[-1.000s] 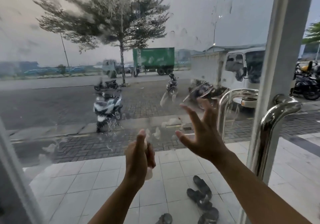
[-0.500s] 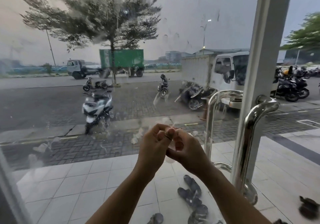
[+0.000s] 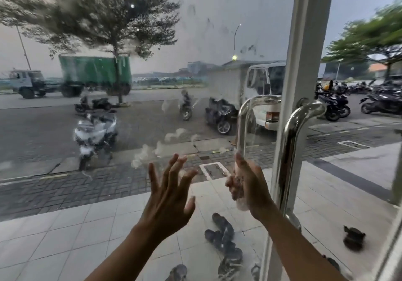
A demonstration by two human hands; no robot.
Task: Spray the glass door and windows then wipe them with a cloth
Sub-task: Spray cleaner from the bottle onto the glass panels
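Glass door point(image 3: 206, 41) fills the view dead ahead of you, foam blobs point(image 3: 143, 156) streaked just above and left of your fingertips. Your left hand point(image 3: 168, 196) is nearer them: empty, fingers splayed, palm toward the pane. Your right hand point(image 3: 248, 189), beside the steel handle point(image 3: 289, 150), is clenched around a small pale bottle point(image 3: 239, 185), upright. No cloth visible.

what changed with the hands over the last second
A second ago the left hand held a small pale object while the right hand was spread open. The hands then met at the middle, and the pale object, seemingly a little bottle, passed over: now the right hand grips it near the door handle and the left is open with fingers spread. The glass door remains streaked and foamy, unwiped.
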